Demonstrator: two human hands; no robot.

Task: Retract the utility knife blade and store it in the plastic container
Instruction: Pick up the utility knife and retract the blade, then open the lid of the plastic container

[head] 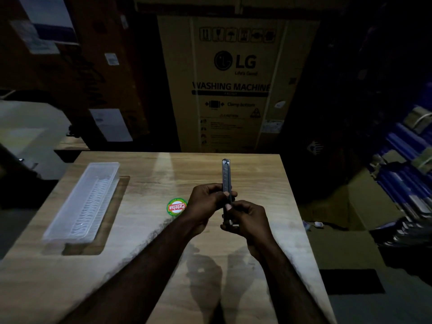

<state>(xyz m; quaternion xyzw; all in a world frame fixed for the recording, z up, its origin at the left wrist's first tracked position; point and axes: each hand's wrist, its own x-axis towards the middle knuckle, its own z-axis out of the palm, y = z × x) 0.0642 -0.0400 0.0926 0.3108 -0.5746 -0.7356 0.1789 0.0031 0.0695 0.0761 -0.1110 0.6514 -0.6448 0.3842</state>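
I hold a grey utility knife (226, 176) upright above the wooden table (152, 174), its tip pointing away from me. My left hand (205, 202) grips the middle of the handle from the left. My right hand (245, 220) wraps the lower end, thumb pressed on the handle's face. In the dim light I cannot tell how far the blade sticks out. A long clear plastic container (84, 202) with a ribbed bottom lies open on the left side of the table, apart from both hands.
A round green and red sticker (177, 206) lies on the table just left of my left hand. A tall cardboard washing machine box (233, 85) stands behind the table. Blue items (402, 178) are stacked at the right. A dark recess (112, 216) edges the container.
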